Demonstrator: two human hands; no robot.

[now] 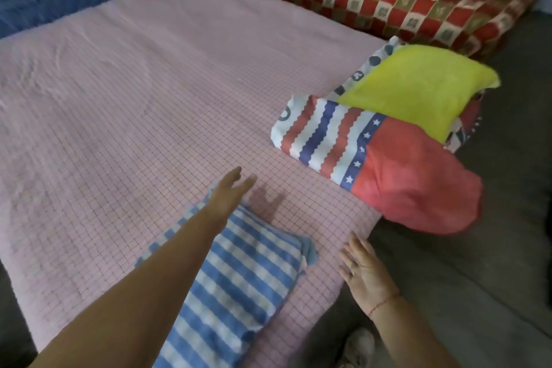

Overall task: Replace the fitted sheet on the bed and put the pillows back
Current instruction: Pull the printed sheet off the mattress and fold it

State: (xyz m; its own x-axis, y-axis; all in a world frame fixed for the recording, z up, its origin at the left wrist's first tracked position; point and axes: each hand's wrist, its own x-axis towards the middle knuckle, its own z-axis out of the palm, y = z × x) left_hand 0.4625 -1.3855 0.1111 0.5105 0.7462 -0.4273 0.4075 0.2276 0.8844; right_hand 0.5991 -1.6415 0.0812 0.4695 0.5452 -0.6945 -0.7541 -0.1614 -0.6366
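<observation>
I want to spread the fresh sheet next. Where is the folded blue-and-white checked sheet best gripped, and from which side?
Grip the folded sheet at its far right corner, where layered edges peek out loose; the rest lies flat and gives little to pinch. Come from the right: the right hand is open beside that corner, so it likely has the easiest reach.

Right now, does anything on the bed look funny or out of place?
Yes: the red pillow hangs off the bed toward the floor, with the yellow pillow tilted on top. They could slide off.
</observation>
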